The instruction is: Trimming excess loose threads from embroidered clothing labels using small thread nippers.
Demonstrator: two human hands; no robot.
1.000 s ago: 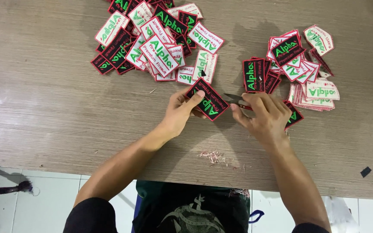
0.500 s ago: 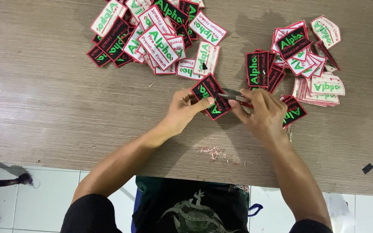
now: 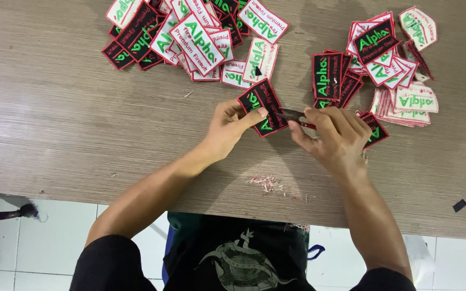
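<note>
My left hand (image 3: 232,129) pinches a black embroidered patch (image 3: 260,105) with green lettering and a red border, held just above the wooden table (image 3: 55,124). My right hand (image 3: 334,134) grips small dark thread snips (image 3: 293,115), whose tip meets the patch's right edge. The snips' handle is hidden in my fingers.
A heap of white and black patches (image 3: 195,37) lies at the far left. A second stack of patches (image 3: 384,59) sits at the far right. Red thread trimmings (image 3: 268,183) lie near the table's front edge. A small black scrap (image 3: 459,205) rests at the right.
Both hands stayed together at the patch. The patch has turned slightly in my left hand and the snips sit at its right edge.
</note>
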